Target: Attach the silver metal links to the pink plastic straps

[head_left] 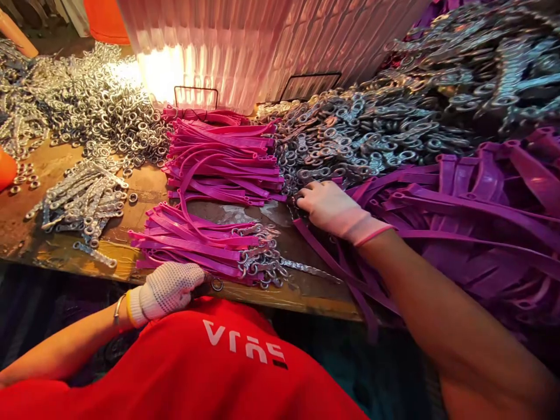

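Presently, the gloved right hand (331, 209) is resting with bent fingers at the near edge of the right metal pile (371, 125), beside the end of a loose strap (314, 245). Its fingertips are disappearing into dark clutter, so I cannot tell whether they are grasping that strap, some metal or nothing. The strap is slanting across the bench (149, 189) towards the near right, beside the purple heap (472, 233). The gloved left hand (168, 290) is curling at the near edge, just left of a ring (217, 284); whether it is clenching anything, I cannot tell either.

Between the hands, the near bunch (192, 245) is lying with metal at its right ends; the far bunch (223, 163) is sitting beyond it, and an arched strap (182, 189) is linking the two. A long link (311, 269) is poking out to the right.

As for trouble, the ring is probably sitting too near the edge: a nudge from the left hand could be sending it off. On the right, the metal is lying so jumbled that pulling one piece could be dragging neighbours along, and the loose strap could be snagging in the heap
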The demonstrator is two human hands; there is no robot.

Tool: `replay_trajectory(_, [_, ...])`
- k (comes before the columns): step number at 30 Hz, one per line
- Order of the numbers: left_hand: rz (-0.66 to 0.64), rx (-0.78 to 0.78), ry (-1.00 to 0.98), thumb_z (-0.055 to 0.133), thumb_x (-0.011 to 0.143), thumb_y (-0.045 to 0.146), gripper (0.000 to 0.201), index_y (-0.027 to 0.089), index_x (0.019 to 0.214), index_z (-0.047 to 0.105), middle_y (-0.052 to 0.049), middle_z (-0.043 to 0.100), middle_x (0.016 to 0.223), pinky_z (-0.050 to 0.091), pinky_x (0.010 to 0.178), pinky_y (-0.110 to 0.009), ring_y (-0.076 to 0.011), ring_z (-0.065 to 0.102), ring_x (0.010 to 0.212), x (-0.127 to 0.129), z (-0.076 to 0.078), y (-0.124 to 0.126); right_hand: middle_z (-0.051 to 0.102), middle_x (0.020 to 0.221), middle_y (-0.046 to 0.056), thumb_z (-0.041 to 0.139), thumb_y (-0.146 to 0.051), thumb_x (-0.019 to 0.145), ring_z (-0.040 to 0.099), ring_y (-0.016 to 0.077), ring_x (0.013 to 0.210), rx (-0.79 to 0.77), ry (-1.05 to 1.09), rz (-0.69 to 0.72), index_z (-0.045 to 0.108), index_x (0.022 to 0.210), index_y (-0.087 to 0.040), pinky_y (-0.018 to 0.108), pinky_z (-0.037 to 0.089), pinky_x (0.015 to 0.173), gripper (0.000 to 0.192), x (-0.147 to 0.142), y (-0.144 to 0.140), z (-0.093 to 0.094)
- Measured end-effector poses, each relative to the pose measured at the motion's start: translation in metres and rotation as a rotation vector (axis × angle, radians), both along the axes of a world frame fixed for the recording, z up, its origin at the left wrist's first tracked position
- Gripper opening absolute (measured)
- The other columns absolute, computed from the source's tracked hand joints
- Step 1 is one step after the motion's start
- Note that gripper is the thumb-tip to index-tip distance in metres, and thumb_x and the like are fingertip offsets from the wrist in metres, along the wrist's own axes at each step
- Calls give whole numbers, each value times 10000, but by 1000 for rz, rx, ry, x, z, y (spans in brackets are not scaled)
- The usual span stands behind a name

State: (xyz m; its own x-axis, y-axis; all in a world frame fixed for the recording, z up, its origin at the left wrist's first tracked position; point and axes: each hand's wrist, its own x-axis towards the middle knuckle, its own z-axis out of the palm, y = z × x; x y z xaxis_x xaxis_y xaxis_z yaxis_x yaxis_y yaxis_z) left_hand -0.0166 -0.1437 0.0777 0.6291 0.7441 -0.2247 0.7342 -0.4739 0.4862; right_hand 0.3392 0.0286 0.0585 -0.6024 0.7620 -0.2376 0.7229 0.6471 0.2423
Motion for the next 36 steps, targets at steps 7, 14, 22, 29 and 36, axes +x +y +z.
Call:
replay_trajectory(7, [-156, 8, 362, 529, 903, 225, 251, 190, 1133, 621, -107, 692, 878, 538, 590, -317, -270, 708, 780, 25, -15, -15, 653, 1145, 216, 506, -51, 802, 576, 280, 1006, 142, 172, -207, 685, 1043, -36, 340, 411, 782, 301, 1, -21, 6])
replay_trajectory(14, [-2, -78, 439, 488, 909, 180, 175, 159, 1030, 613, -137, 692, 924, 535, 643, -391, -291, 695, 793, 32, -12, -23, 679, 1091, 139, 501, -119, 837, 621, 262, 959, 119, 646, -225, 605, 1261, -134, 341, 468, 821, 437, -51, -101, 22])
replay_trajectory(22, [508, -925, -523, 498, 924, 523, 381, 157, 851, 572, 36, 458, 588, 251, 415, -204, -70, 347, 443, 20, 35, -4, 662, 1069, 135, 480, -73, 838, 601, 222, 934, -64, 957, 202, 596, 1187, -137, 360, 516, 799, 373, -105, -167, 19])
replay_trajectory(29, [608, -1099, -699, 619, 837, 572, 435, 161, 724, 532, 48, 441, 548, 173, 370, -202, -46, 281, 404, 41, 27, 0, 657, 923, 108, 509, -105, 860, 542, 194, 818, -47, 914, 212, 642, 970, -135, 324, 419, 723, 175, -119, -169, 15])
replay_trajectory(36, [492, -602, -702, 621, 881, 459, 316, 157, 818, 551, 13, 567, 672, 343, 503, -194, -86, 453, 570, 35, 33, 7, 566, 668, 35, 548, -90, 687, 393, 142, 615, -55, 735, 41, 568, 645, -174, 300, 249, 609, 96, -108, -156, 39])
